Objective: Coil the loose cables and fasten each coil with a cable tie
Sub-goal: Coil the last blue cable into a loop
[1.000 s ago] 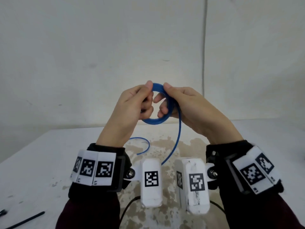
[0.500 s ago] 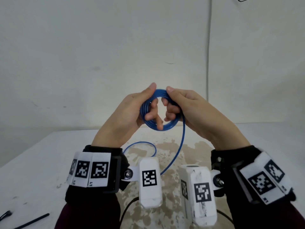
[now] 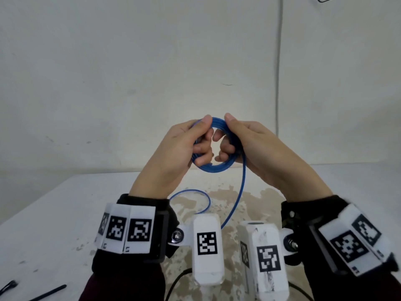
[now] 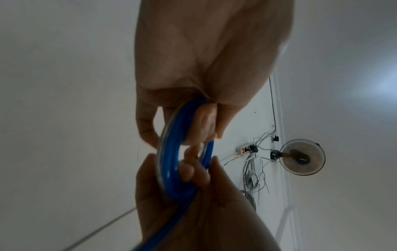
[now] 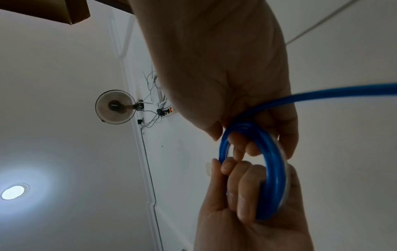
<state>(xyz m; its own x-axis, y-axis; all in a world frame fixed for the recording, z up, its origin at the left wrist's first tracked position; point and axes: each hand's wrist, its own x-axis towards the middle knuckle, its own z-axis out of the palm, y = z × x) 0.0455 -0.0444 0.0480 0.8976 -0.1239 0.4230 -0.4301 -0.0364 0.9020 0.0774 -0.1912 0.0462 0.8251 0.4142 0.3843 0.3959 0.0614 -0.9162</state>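
A blue cable is wound into a small coil (image 3: 217, 168) held up above the table in front of me. My left hand (image 3: 201, 141) grips the coil's left side, thumb on top and fingers curled through the ring. My right hand (image 3: 225, 137) grips the right side the same way. In the left wrist view the coil (image 4: 169, 152) runs between both hands. In the right wrist view the coil (image 5: 272, 169) shows several turns, and one strand leaves it to the right. The loose tail (image 3: 239, 192) hangs down to a loop (image 3: 202, 195) on the table.
A black cable tie (image 3: 50, 291) lies on the white table (image 3: 54, 213) at the near left, with another dark piece (image 3: 8, 286) beside it. The tabletop is stained brown in the middle. A white wall stands close behind.
Both hands have kept hold of the coil and shifted their fingers around it. The left fingers, stretched through the ring half a second ago, are curled in again.
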